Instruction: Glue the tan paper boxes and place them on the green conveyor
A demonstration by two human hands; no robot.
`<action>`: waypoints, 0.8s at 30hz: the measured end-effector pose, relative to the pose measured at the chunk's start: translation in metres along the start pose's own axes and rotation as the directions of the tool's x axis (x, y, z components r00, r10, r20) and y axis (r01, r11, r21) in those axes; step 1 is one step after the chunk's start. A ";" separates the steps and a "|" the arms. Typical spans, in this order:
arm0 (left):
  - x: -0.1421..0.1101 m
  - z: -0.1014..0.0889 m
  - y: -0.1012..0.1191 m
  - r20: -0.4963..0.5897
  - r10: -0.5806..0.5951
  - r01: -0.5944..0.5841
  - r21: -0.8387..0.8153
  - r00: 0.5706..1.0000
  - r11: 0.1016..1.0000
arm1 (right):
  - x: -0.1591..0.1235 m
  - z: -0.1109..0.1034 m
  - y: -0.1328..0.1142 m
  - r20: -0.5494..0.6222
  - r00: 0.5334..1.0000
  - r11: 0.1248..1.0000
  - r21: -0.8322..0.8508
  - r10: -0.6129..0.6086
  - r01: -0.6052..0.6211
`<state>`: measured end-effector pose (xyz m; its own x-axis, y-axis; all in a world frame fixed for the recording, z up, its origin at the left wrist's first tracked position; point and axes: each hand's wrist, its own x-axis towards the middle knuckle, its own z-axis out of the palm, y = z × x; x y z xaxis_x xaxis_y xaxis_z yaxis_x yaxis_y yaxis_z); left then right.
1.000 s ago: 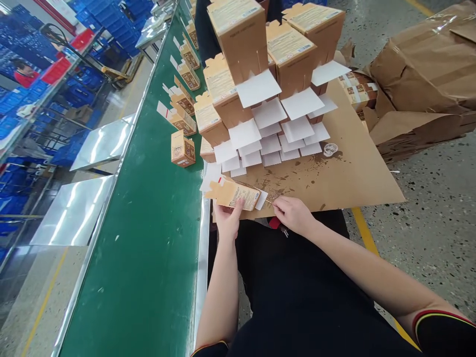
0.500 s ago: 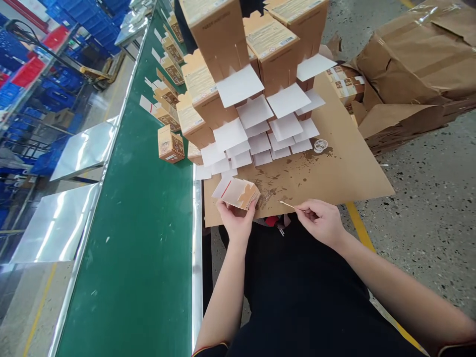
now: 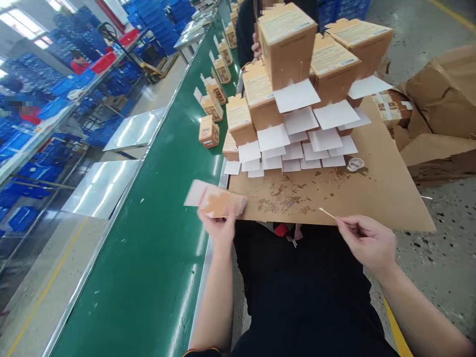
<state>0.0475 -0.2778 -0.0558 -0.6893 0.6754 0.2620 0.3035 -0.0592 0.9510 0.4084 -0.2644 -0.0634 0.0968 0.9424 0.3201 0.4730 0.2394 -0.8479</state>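
Observation:
My left hand (image 3: pixel 218 229) is closed around a small carton (image 3: pixel 223 202) with a white flap standing out to the left; motion blurs it. The carton is held over the near edge of the green conveyor belt (image 3: pixel 156 248). Between the fingertips of my right hand (image 3: pixel 368 240) is a cotton swab (image 3: pixel 327 213), its white tip pointing left above the brown cardboard sheet (image 3: pixel 394 198). Dark wet stains mark that sheet. A small clear cup (image 3: pixel 355 164) sits on it near the stacked cartons (image 3: pixel 290 54), whose white flaps hang toward me.
A row of cartons (image 3: pixel 223 67) stands along the far part of the belt, with a single closed carton (image 3: pixel 208 132) nearest. Another person's hand (image 3: pixel 256 47) is behind the stack. A large torn cardboard box (image 3: pixel 442 99) lies at right, metal tables (image 3: pixel 102 188) at left.
My left hand has carried the carton leftward from the cardboard sheet to over the belt edge. My right hand keeps the swab. The camera view has turned left.

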 end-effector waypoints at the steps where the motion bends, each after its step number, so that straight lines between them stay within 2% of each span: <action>1: 0.014 -0.022 0.001 -0.081 0.020 -0.020 0.007 0.997 1.000 | 0.001 -0.005 0.006 -0.023 1.000 1.000 -0.013 0.018 -0.019; 3: 0.042 -0.067 -0.003 -0.211 0.044 -0.041 0.023 0.976 0.999 | 0.005 -0.010 0.015 -0.060 0.997 0.999 -0.017 0.049 -0.050; 5: 0.068 -0.105 -0.013 -0.281 0.028 -0.016 0.043 0.959 0.999 | 0.009 -0.011 0.018 -0.085 0.994 0.998 -0.001 0.065 -0.066; 8: 0.091 -0.138 -0.038 -0.281 -0.060 0.086 0.082 0.958 0.993 | 0.016 -0.008 0.018 -0.098 0.993 0.997 0.010 0.072 -0.072; 10: 0.096 -0.145 -0.053 -0.256 -0.136 0.171 0.120 0.957 0.978 | 0.019 -0.007 0.019 -0.093 0.993 0.998 -0.001 0.066 -0.067; 13: 0.097 -0.141 -0.065 -0.224 -0.205 0.243 0.158 0.953 0.957 | 0.021 -0.009 0.026 -0.100 0.992 0.997 -0.013 0.076 -0.078; 17: 0.104 -0.131 -0.065 -0.171 -0.223 0.250 0.159 0.960 0.955 | 0.021 -0.008 0.035 -0.130 0.983 0.991 -0.010 0.128 -0.131; 21: 0.113 -0.124 -0.060 -0.176 -0.251 0.284 0.200 0.952 0.938 | 0.022 -0.006 0.031 -0.126 0.981 0.989 0.015 0.148 -0.147; 24: 0.110 -0.128 -0.056 -0.235 -0.166 0.235 0.304 0.958 0.923 | 0.020 -0.019 0.031 -0.163 0.975 0.989 -0.003 0.148 -0.151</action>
<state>-0.1299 -0.2944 -0.0594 -0.8652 0.4839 0.1314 0.3184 0.3278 0.8895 0.4418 -0.2428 -0.0754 0.3077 0.9166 0.2554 0.4556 0.0938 -0.8852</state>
